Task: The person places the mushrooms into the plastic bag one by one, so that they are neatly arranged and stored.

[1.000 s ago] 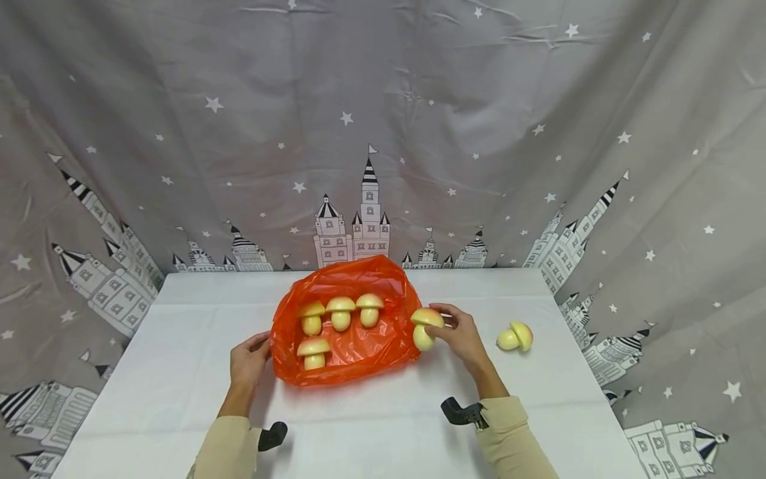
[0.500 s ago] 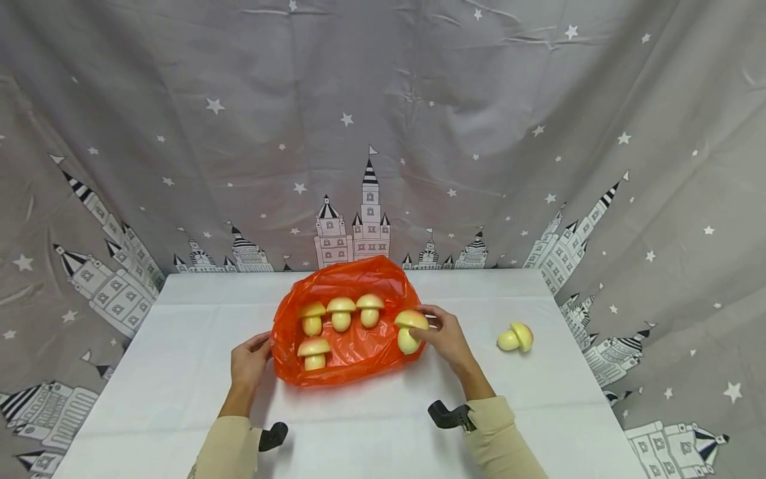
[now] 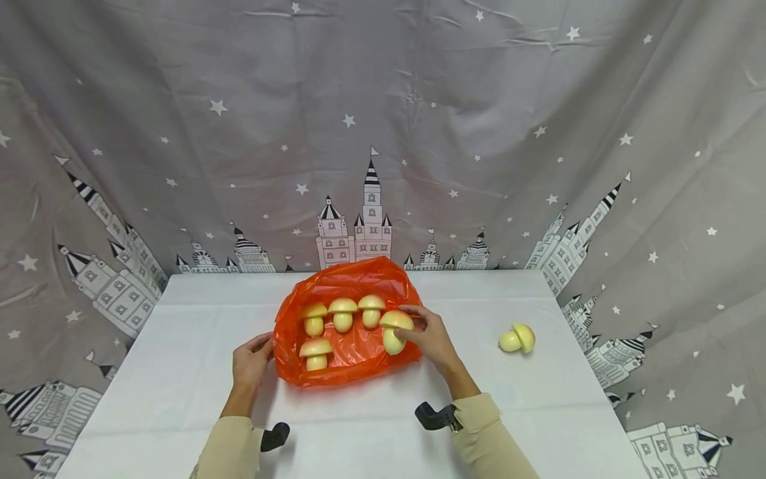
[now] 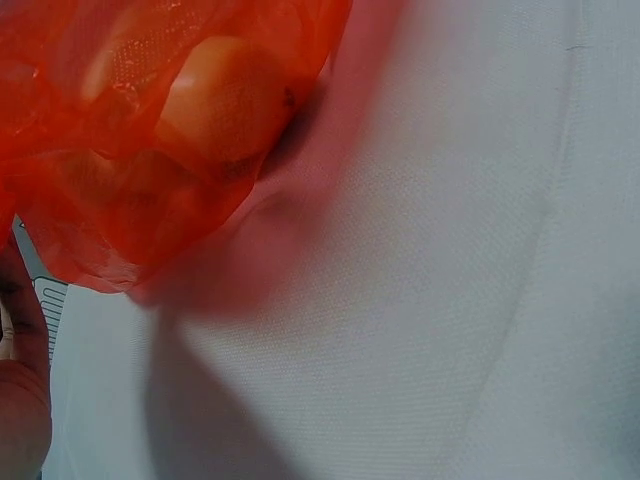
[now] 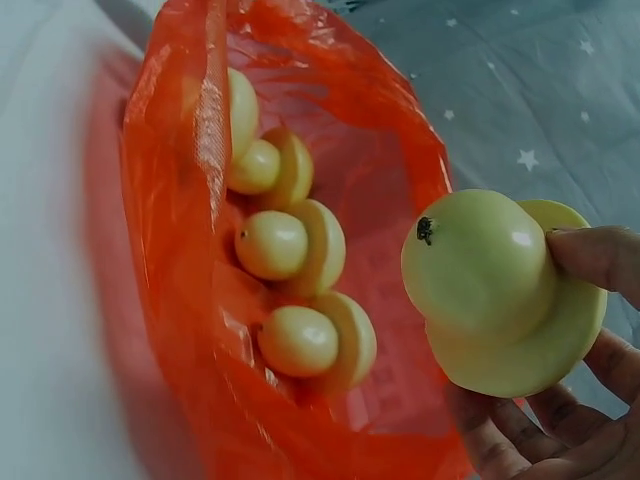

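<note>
A red plastic bag (image 3: pixel 347 376) lies open on the table, several yellow toy mushrooms (image 3: pixel 343 313) with reddish caps inside it. My left hand (image 3: pixel 250 364) is at the bag's left edge, fingertips gripping the plastic; in the left wrist view only part of that hand shows, beside the bag. Over the right part of the bag's mouth, my right hand (image 3: pixel 432 340) holds another toy mushroom (image 3: pixel 395 340) between thumb and fingers. In the right wrist view this held mushroom (image 5: pixel 480 270) appears close up, stem toward the camera, with mushrooms lined up in the bag behind it.
One more toy mushroom (image 3: pixel 517 338) lies on its side to the right on the white tablecloth (image 3: pixel 359 439). A grey curtain (image 3: pixel 455 146) printed with castles and stars hangs behind the table.
My right hand has moved left with its toy mushroom, from beside the bag's right edge to over its opening. The left hand stays at the bag's left edge.
</note>
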`<state>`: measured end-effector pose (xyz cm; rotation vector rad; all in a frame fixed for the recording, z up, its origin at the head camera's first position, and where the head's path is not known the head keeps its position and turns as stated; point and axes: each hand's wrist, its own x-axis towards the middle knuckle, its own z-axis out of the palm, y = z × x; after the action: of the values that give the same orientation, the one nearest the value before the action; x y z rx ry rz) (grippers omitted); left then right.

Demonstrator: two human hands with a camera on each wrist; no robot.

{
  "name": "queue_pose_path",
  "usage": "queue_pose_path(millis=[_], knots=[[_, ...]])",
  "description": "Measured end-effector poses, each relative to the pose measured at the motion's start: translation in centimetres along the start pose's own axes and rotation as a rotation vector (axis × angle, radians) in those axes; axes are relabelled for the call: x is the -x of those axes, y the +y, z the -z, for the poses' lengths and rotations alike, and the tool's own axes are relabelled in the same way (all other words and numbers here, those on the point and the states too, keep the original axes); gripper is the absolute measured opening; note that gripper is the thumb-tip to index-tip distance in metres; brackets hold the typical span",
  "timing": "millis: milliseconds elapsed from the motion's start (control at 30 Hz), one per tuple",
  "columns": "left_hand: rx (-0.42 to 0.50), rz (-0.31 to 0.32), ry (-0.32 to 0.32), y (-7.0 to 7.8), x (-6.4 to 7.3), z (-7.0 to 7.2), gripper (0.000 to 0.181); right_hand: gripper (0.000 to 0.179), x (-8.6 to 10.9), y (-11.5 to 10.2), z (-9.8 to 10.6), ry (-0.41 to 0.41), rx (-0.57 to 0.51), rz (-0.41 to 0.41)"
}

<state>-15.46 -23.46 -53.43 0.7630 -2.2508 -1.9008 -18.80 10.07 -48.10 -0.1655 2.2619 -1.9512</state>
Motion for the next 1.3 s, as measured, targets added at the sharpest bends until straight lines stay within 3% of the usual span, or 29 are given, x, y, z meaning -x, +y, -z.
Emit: queue_pose_path(millis=[200, 433, 667, 867, 1000, 1300], knots=[[0.008, 0.008, -0.001, 0.0, 0.0, -0.1, 0.036, 0.045, -0.5, -0.4, -1.3, -0.049, 0.016, 0.008], [0.024, -0.042, -0.01, -0.2, 0.0, -0.1, 0.035, 0.049, -1.5, -0.6, -2.6, -0.081, -0.024, 0.038], [0.023, -0.027, -0.008, -0.4, -0.1, -0.1, 0.035, 0.047, -2.2, -0.7, -4.4, -0.11, -0.051, 0.041], [0.032, -0.018, -0.006, -0.4, -0.1, -0.1, 0.036, 0.047, -2.0, -1.5, -5.4, -0.168, -0.083, 0.046], [0.025, -0.018, -0.007, -0.4, 0.1, -0.1, 0.036, 0.046, -1.7, -1.7, -6.0, -0.156, -0.077, 0.023], [0.05, -0.031, -0.002, -0.5, 0.0, -0.1, 0.035, 0.045, -3.5, 2.2, -7.6, -0.13, -0.073, 0.001]])
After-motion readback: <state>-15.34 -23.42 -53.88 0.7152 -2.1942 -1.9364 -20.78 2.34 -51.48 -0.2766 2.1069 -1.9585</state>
